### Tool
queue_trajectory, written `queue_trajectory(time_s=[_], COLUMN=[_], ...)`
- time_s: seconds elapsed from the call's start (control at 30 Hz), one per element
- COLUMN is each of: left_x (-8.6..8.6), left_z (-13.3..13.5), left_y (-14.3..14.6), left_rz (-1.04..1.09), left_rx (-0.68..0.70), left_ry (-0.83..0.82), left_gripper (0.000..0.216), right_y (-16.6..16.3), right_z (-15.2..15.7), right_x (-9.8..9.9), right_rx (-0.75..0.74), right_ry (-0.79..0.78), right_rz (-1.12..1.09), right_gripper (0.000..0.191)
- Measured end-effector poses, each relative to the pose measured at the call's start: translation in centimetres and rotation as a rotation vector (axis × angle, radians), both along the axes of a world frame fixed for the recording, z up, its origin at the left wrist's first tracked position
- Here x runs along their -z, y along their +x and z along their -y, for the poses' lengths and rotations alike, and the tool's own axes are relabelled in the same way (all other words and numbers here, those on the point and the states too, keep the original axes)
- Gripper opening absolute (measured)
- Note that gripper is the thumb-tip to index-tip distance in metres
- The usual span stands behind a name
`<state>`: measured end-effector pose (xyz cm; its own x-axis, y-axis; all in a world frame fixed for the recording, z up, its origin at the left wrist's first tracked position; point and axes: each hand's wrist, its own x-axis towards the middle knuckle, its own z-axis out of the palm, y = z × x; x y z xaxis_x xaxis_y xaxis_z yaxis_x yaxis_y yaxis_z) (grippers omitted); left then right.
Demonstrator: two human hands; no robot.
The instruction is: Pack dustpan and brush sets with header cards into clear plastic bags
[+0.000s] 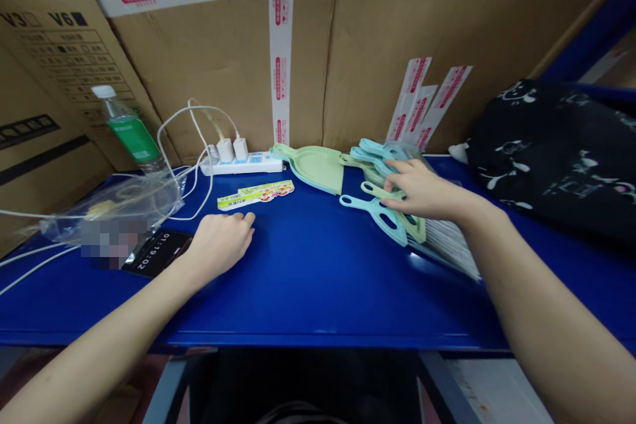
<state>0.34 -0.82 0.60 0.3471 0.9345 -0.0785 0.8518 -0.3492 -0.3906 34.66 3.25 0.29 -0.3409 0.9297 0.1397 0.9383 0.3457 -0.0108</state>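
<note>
Holding right hand [412,189] with fingers spread over brushes [447,245] directly beneath, dustpans [318,167] to its left, and left hand [223,240] curled palm-down, cannot tell if closed, near strips [256,195] just beyond.

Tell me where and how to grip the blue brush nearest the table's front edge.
The blue brush is probably best pinched by its slim handle, coming from the left: the handle points that way, clear of the right hand, while the head widens rightward.
</note>
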Motion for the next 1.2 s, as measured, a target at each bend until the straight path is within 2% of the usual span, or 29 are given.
queue_trajectory(time_s=[0.33,0.53,0.83,1.0,1.2], left_x=[-0.1,-0.1,-0.1,0.0,-0.1], left_z=[0.0,0.1,0.0,-0.1,0.0], left_y=[0.1,0.1,0.1,0.0,0.0], left_rz=[-0.008,0.003,-0.016,-0.006,-0.007], left_rx=[0.009,0.003,-0.009,-0.002,0.002], left_ry=[-0.004,-0.009,-0.016,-0.01,-0.017], left_gripper=[0.032,0.033,0.032,0.032,0.032], right_y=[-2.0,-2.9,-4.0,-4.9,-6.0], right_z=[0.5,1.1,1.6,1.8,1.8], right_x=[-0.7,-1.4,-1.4,-1.3,-0.9], right_rx=[-0.121,-0.087,-0.118,-0.228,-0.249], right_ry=[0.011,-0.025,-0.078,-0.006,0.122], right_rz=[0.011,-0.018,-0.076,-0.129,-0.175], right_gripper=[0.018,0.019,0.026,0.03,0.03])
